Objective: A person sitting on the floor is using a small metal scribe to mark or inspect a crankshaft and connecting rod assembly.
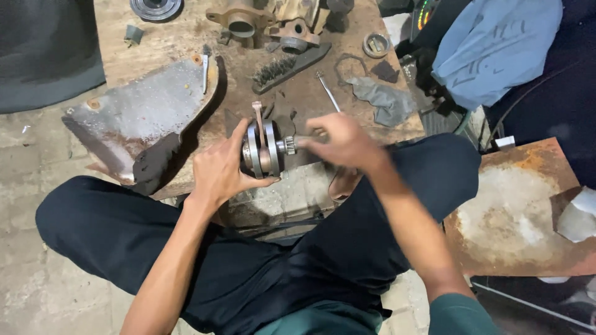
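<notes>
Left hand (218,170) gripping crankshaft (264,149) over the wooden bench (298,93), right hand (344,142) pinching its shaft end, bit blurry.

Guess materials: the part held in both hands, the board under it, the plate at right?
Crankshaft: bare grey steel by its dull sheen, gripped by the left hand; the right hand is at its shaft end.
Board: worn, stained wood, probably.
Plate: sheet metal, orange rust over it.
</notes>
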